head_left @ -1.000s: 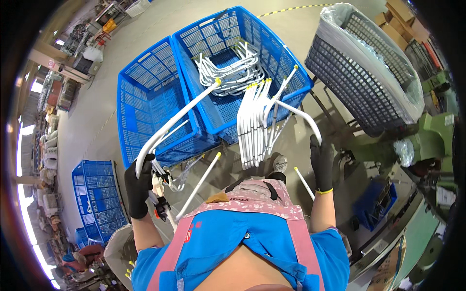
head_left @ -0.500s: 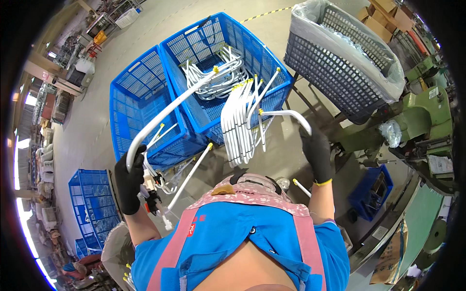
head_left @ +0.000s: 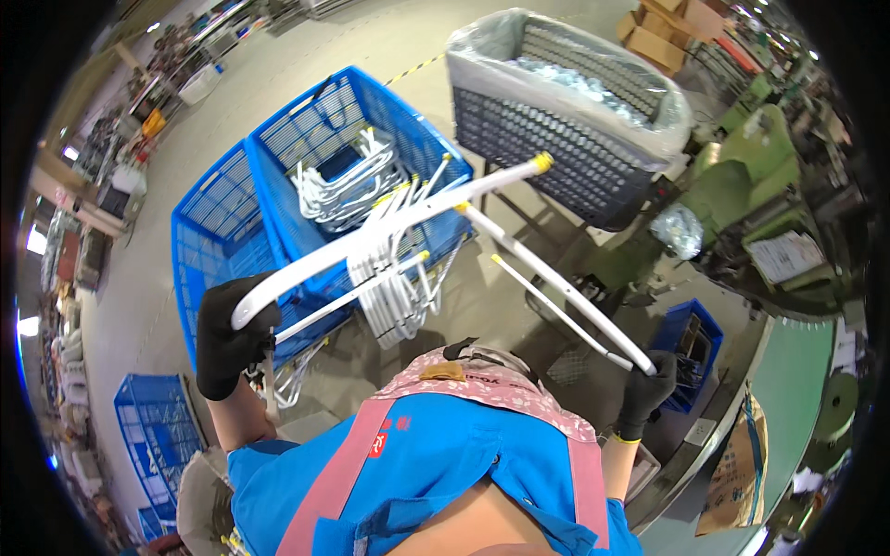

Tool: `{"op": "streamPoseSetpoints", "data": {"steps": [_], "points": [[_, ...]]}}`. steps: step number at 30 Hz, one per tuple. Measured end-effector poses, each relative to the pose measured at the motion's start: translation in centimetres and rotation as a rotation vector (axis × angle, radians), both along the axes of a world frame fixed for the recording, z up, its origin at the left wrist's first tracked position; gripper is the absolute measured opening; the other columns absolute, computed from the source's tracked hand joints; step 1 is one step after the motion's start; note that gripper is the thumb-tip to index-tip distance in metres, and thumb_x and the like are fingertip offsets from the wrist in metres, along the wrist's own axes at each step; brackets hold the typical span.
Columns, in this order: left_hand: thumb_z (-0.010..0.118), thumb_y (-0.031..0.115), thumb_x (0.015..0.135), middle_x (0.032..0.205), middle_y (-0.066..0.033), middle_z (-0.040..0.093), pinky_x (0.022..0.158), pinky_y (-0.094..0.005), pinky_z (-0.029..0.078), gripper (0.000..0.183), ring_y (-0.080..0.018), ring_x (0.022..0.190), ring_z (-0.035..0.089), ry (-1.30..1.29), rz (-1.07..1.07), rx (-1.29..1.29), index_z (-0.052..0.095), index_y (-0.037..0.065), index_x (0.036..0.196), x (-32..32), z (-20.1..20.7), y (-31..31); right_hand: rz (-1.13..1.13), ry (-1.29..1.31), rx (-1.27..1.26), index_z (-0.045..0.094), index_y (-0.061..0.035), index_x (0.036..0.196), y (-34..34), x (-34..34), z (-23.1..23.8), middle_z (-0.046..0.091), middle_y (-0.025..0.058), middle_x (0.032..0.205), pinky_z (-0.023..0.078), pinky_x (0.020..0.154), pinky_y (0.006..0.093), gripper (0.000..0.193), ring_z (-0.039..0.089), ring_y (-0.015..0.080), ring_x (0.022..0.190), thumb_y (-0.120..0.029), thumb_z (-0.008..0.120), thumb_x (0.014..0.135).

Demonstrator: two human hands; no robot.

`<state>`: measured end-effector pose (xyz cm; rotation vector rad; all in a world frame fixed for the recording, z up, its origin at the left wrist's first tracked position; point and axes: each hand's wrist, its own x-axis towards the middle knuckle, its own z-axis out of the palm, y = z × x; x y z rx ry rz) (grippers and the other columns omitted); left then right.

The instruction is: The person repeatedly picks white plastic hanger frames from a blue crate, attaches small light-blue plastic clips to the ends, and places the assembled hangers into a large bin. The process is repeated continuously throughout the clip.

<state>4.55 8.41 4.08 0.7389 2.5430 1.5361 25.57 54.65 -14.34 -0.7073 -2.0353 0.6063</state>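
Observation:
My left hand (head_left: 236, 338), in a black glove, is closed around the bent end of a white tube (head_left: 371, 239). Its long leg slants up to the right and ends in a yellow tip; a second, thinner-looking leg runs below it. At the right, my gloved right hand (head_left: 646, 394) grips another bent white tube (head_left: 565, 285), whose two yellow-tipped legs point up and left. The yellow tips of the tubes come near each other in the middle; whether they touch I cannot tell. Behind them, a row of similar bent tubes (head_left: 385, 310) hangs at the blue crate's near rim.
A blue mesh crate (head_left: 357, 79) holds more white tubes, with another blue crate (head_left: 199, 208) at its left. A dark basket lined with clear plastic (head_left: 547, 130) stands at the back. Green machinery (head_left: 751, 176), a small blue bin (head_left: 709, 320) and a green-topped bench (head_left: 788, 398) are at the right.
The view has shifted, and the crates now sit further left. My right hand has moved lower with its tube, which slants more steeply. The left hand's tube now reaches further right.

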Motion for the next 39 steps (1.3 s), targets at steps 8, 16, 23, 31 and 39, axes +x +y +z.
{"op": "streamPoseSetpoints", "data": {"steps": [8, 16, 23, 31, 39], "points": [[0.062, 0.003, 0.076, 0.131, -0.0192, 0.051, 0.087, -0.0363, 0.045, 0.037, -0.0301, 0.107, 0.058, 0.028, -0.482, 0.118, 0.064, 0.001, 0.113, -2.8, -3.8, 13.1, 0.014, 0.077, -0.152, 0.051, -0.0063, 0.067, 3.6, 8.6, 0.6, 0.050, 0.0023, 0.063, 0.037, 0.057, 0.0250, 0.026, 0.044, 0.0104, 0.060, 0.002, 0.075, 0.069], [0.068, 0.008, 0.080, 0.126, -0.0169, 0.058, 0.095, -0.0383, 0.043, 0.038, -0.0314, 0.117, 0.055, -0.123, -1.094, 0.099, 0.063, 0.007, 0.118, -6.8, -8.3, 23.3, -0.087, 0.174, -0.331, 0.052, -0.0051, 0.069, 3.1, 13.8, 0.0, 0.053, 0.0007, 0.071, 0.042, 0.064, 0.0260, 0.021, 0.049, 0.0091, 0.068, 0.004, 0.070, 0.074], [0.066, 0.010, 0.084, 0.114, -0.0133, 0.065, 0.088, -0.0308, 0.046, 0.041, -0.0202, 0.101, 0.061, -0.412, -1.431, 0.063, 0.059, 0.001, 0.123, -10.4, -11.4, 31.5, -0.210, -0.013, -0.336, 0.048, -0.0060, 0.069, 2.7, 12.4, -0.8, 0.056, 0.0047, 0.075, 0.043, 0.067, 0.0305, 0.025, 0.051, 0.0173, 0.073, -0.001, 0.071, 0.074], [0.068, 0.010, 0.084, 0.117, -0.0154, 0.063, 0.089, -0.0343, 0.047, 0.042, -0.0236, 0.103, 0.062, -0.477, -1.621, -0.123, 0.058, 0.002, 0.124, -16.3, -14.8, 40.2, 0.025, -0.596, -0.124, 0.071, -0.0094, 0.087, 3.4, 0.5, 1.3, 0.060, 0.0138, 0.114, 0.042, 0.089, 0.0431, 0.026, 0.053, 0.0349, 0.107, -0.019, 0.077, 0.063], [0.069, 0.006, 0.082, 0.110, -0.0118, 0.066, 0.086, -0.0333, 0.049, 0.038, -0.0211, 0.099, 0.062, -0.357, -1.627, -0.203, 0.062, 0.004, 0.119, -25.1, -15.0, 46.3, 0.114, -0.609, -0.347, 0.068, -0.0101, 0.095, 5.5, -7.1, -3.6, 0.060, 0.0119, 0.100, 0.046, 0.076, 0.0443, 0.028, 0.057, 0.0342, 0.090, -0.017, 0.071, 0.068]]}}
